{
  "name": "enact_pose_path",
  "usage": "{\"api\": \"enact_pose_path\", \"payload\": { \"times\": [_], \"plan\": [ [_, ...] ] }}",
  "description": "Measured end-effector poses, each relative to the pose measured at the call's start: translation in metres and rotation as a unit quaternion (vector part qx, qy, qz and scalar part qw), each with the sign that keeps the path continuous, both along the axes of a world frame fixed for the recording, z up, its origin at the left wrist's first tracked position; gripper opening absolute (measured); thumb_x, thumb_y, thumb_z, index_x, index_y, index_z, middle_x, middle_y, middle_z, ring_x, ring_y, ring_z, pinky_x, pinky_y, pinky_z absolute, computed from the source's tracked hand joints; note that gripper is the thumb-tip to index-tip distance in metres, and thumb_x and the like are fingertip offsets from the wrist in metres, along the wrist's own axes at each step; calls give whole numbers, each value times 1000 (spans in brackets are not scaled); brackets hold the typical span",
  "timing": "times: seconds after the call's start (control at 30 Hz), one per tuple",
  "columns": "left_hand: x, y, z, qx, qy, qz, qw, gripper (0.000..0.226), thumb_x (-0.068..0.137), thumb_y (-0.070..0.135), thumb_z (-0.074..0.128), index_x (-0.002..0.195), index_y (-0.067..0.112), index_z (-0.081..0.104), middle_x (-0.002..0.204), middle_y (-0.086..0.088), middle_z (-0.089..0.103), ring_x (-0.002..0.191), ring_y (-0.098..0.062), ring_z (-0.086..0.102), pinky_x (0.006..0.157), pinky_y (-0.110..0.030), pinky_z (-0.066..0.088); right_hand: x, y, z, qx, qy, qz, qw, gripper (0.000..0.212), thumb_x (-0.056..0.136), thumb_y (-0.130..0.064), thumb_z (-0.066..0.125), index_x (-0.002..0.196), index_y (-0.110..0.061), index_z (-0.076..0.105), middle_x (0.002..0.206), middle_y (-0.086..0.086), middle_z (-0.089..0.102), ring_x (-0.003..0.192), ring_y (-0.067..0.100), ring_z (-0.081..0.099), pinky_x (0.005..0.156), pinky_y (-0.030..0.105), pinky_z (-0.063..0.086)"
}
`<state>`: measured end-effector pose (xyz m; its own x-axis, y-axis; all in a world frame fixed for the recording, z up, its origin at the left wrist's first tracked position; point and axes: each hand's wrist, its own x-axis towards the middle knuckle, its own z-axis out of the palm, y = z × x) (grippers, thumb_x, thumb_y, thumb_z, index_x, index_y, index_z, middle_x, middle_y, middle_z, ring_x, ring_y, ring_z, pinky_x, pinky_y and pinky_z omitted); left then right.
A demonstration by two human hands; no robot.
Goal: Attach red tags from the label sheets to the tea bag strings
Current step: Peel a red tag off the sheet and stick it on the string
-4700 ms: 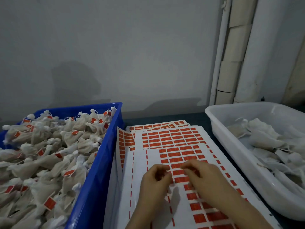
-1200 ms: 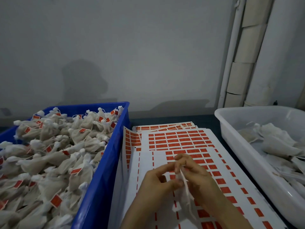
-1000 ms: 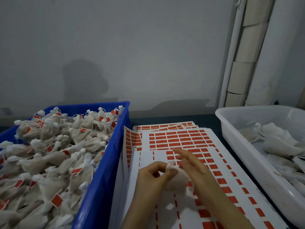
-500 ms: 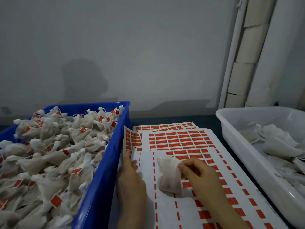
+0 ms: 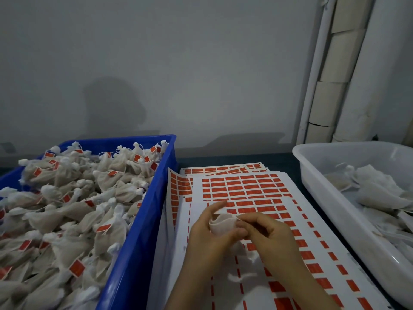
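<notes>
A small off-white cloth tea bag (image 5: 222, 224) is held above the label sheets between both hands. My left hand (image 5: 207, 237) cups it from the left, fingers curled round it and blurred by motion. My right hand (image 5: 269, 236) pinches the bag's right edge. White label sheets (image 5: 243, 189) with rows of red tags lie flat in a stack under the hands; several rows near me are peeled off. I cannot make out the bag's string or any tag on it.
A blue crate (image 5: 143, 220) on the left is heaped with tea bags carrying red tags. A white tub (image 5: 330, 198) on the right holds untagged bags. A grey wall and white pipes (image 5: 330, 74) stand behind.
Half a second ago my left hand lay at the sheet's left edge while my right held the bag alone. My left hand has come back and taken hold of the bag.
</notes>
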<state>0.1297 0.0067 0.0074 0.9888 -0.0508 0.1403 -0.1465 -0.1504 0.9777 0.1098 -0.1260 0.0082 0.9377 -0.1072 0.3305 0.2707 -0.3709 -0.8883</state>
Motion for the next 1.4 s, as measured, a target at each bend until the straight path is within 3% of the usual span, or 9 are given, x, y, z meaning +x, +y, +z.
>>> {"api": "enact_pose_path", "payload": {
  "times": [0.13, 0.23, 0.4, 0.5, 0.7, 0.9, 1.1, 1.3, 1.4],
  "plan": [
    [3, -2, -1, -26, 6, 4, 1000, 20, 69, 26, 81, 83, 30, 68, 80, 16, 71, 80, -7, 67, 64, -11, 52, -1, -1, 3, -5, -27, -21, 999, 19, 80, -25, 64, 76, -43, 60, 78, -40, 60, 83, -17, 57, 57, -3, 39],
    [3, -1, 1, -2, -9, 22, 1000, 9, 72, 33, 77, 76, 30, 69, 75, 25, 68, 77, 7, 62, 55, -5, 47, -2, -2, 6, -7, -44, -57, 997, 4, 75, -38, 59, 75, -42, 59, 78, -40, 60, 85, -16, 56, 57, -3, 39],
    [-1, 3, 0, 21, -11, 44, 999, 16, 72, 37, 76, 80, 27, 67, 78, 32, 64, 80, 14, 60, 58, -9, 53, -6, -7, 11, 20, -78, -140, 987, 11, 72, -48, 53, 79, -41, 57, 84, -26, 62, 80, 2, 63, 69, 14, 49],
    [-4, 1, 1, 32, 0, 35, 999, 13, 73, 35, 77, 79, 31, 67, 79, 28, 66, 80, 5, 64, 61, -9, 53, -8, -12, 15, 55, -85, -177, 979, 13, 73, -49, 52, 82, -40, 56, 87, -22, 63, 81, 6, 65, 69, 23, 53],
    [-14, 1, 4, 6, -7, -30, 1000, 22, 73, 43, 72, 91, 34, 65, 90, 32, 65, 90, 11, 60, 60, -8, 50, -8, -11, 16, 49, -65, -159, 984, 15, 71, -49, 50, 79, -37, 55, 82, -26, 60, 77, 3, 63, 60, 6, 42],
    [-14, 0, 1, 41, -32, -46, 998, 9, 78, 38, 69, 85, 34, 65, 86, 33, 64, 89, 12, 59, 59, -2, 45, -8, -10, 12, 35, -74, -162, 983, 15, 71, -50, 48, 78, -38, 54, 83, -26, 59, 79, 3, 61, 65, 11, 42],
    [-15, -4, 1, 60, -31, -119, 991, 21, 75, 53, 53, 86, 39, 65, 90, 36, 65, 95, 11, 59, 65, -1, 44, -7, -14, 12, 58, -67, -183, 979, 10, 73, -47, 50, 78, -39, 53, 81, -28, 58, 75, 1, 62, 59, 8, 42],
    [-11, -1, -1, 71, -77, -13, 994, 25, 77, 54, 53, 100, 45, 58, 99, 44, 56, 100, 22, 49, 70, 0, 44, -7, -17, 13, 98, -35, -139, 985, 26, 69, -51, 50, 82, -30, 58, 74, -21, 66, 70, 5, 67, 54, 8, 47],
    [-6, 0, -6, 44, -75, 43, 995, 31, 76, 42, 63, 104, 38, 49, 87, 36, 62, 90, 27, 50, 57, 1, 43, -9, -14, 14, 123, -30, -95, 987, 27, 70, -47, 52, 80, -25, 62, 71, -19, 68, 70, 1, 66, 54, 5, 47]
  ]
}}
